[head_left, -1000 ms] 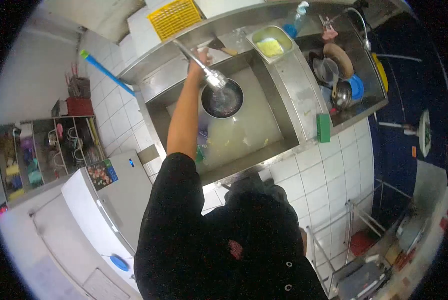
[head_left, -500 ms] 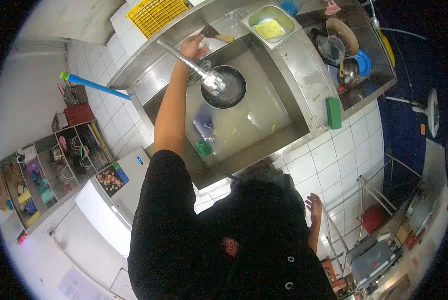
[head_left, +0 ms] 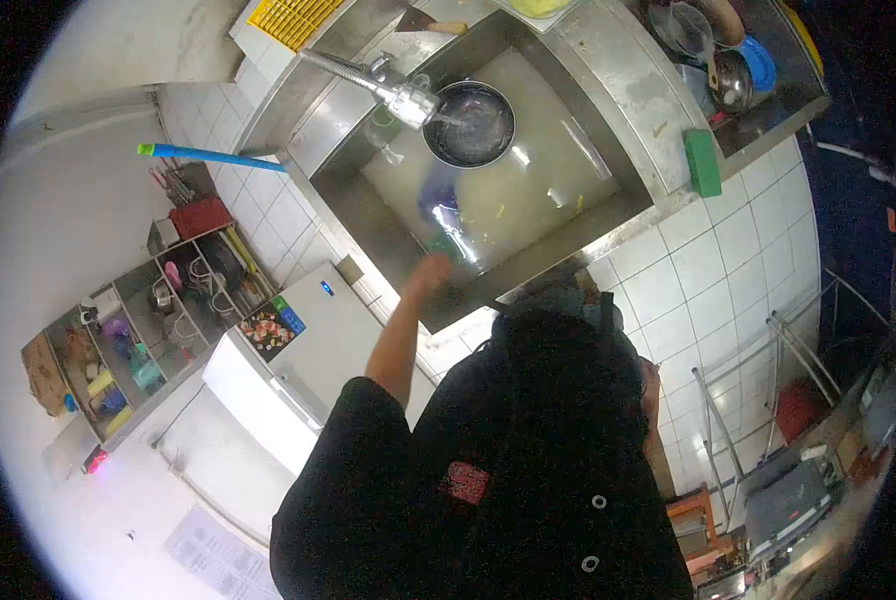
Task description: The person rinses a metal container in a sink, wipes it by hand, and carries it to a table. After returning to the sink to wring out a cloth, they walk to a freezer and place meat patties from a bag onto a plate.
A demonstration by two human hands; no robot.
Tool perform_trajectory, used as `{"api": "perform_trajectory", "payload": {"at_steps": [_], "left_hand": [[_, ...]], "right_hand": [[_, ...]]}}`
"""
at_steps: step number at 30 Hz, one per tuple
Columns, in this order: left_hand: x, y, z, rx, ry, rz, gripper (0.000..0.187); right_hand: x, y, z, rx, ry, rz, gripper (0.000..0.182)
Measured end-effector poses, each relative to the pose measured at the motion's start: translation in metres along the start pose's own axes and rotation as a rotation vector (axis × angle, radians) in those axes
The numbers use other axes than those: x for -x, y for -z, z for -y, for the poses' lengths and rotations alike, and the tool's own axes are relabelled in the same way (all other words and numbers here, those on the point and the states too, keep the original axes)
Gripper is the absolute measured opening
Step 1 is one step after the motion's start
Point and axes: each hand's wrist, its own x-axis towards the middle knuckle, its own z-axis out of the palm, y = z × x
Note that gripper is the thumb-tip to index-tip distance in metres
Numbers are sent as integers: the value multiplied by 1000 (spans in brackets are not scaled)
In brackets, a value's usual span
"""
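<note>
Head view: the left hand was stretched out to the near rim of the sink, in the upper middle of the frame, just beside a green thing lying in the cloudy water. Motion blur hid the fingers, so I could not tell whether the hand was clenched or released. A dark pan sat in the sink at the top centre, and the spray head of a flexible faucet hung just left of it, running water into it. A green sponge lay on the steel surface to the right of the sink. Dishes were stacked in the upper right. The right hand hung low by the person's side at right of centre, mostly hidden by the dark clothing; its state could not be told. A white fridge stood at left, its picture sticker too small to read.
</note>
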Motion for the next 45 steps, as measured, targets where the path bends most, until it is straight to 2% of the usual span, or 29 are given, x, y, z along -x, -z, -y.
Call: {"api": "perform_trajectory", "payload": {"at_steps": [2, 5, 6, 8, 10, 12, 13, 16, 17, 18, 20, 21, 24, 27, 29, 30, 31, 32, 33, 35, 37, 38, 39, 40, 42, 43, 44, 45], "left_hand": [[19, -48, -27, 171, 432, 375, 29], [20, -138, 0, -83, 236, 2, 34], [15, -142, -3, 63, 276, -92, 34], [-4, -139, -13, 365, 351, -279, 33], [0, -85, -74, 665, 276, -244, 33], [-2, -68, -98, 933, 338, -356, 30], [-7, -73, -103, 841, 277, -505, 28], [0, -83, -114, 702, 128, -605, 27], [10, -80, -137, 734, 264, -539, 29], [16, -90, -136, 618, 247, -564, 30], [21, -114, -127, 406, 214, -629, 32], [26, -122, -132, 264, 317, -706, 36], [26, -131, -130, 480, 330, -822, 37], [16, -128, -79, 775, 500, -711, 36], [11, -126, -37, 906, 508, -843, 34], [17, -112, -38, 1000, 629, -797, 34], [23, -98, -37, 828, 631, -767, 38], [-4, -127, 32, 701, 663, -678, 32], [-13, -135, 49, 587, 700, -620, 30], [-32, -151, 74, 364, 715, -552, 26], [-60, -176, 115, 29, 663, -457, 24], [-71, -195, 145, -212, 602, -393, 24], [-85, -215, 178, -460, 515, -341, 23], [-103, -238, 206, -686, 424, -338, 24], [-118, -210, 167, -232, 585, -466, 21], [-123, -196, 134, 49, 655, -579, 21], [-125, -186, 106, 187, 649, -644, 21], [-128, -177, 81, 258, 636, -682, 21]], "right_hand": [[5, 1, 4, -45, -73, -69, 33], [7, 7, 2, -161, -75, -133, 32], [8, 12, -2, -203, -60, -145, 32], [9, 22, -4, -139, -33, -132, 33], [9, 37, -22, -84, -14, -102, 33], [-5, 62, -66, -41, 7, -54, 33], [-10, 75, -83, -39, -53, -17, 29], [16, 71, -76, -304, 57, -63, 25], [-8, 92, -122, -193, 103, 37, 24], [-10, 125, -170, -60, 162, 108, 24], [4, 161, -177, 231, 287, 250, 24], [7, 167, -178, 279, 287, 236, 24], [18, 168, -187, 298, 255, 135, 26], [23, 172, -193, 397, 282, 98, 29], [21, 186, -203, 636, 430, 99, 31], [26, 184, -192, 782, 524, 85, 32], [35, 181, -182, 964, 775, -30, 32], [63, 160, -139, 590, 478, -75, 29], [91, 134, -93, 213, 178, -112, 26], [107, 108, -62, 261, 224, -169, 24], [103, 136, -85, 854, 160, -1, 28], [121, 107, -50, 465, -260, -113, 24], [124, 131, -77, 488, -157, 15, 32], [125, 194, -167, 556, -155, 68, 29], [131, 174, -112, 899, -179, 232, 29], [128, 158, -73, 1399, 228, 347, 34], [127, 120, -26, 916, -213, 18, 39], [121, 98, -1, 588, -217, -101, 40]]}}
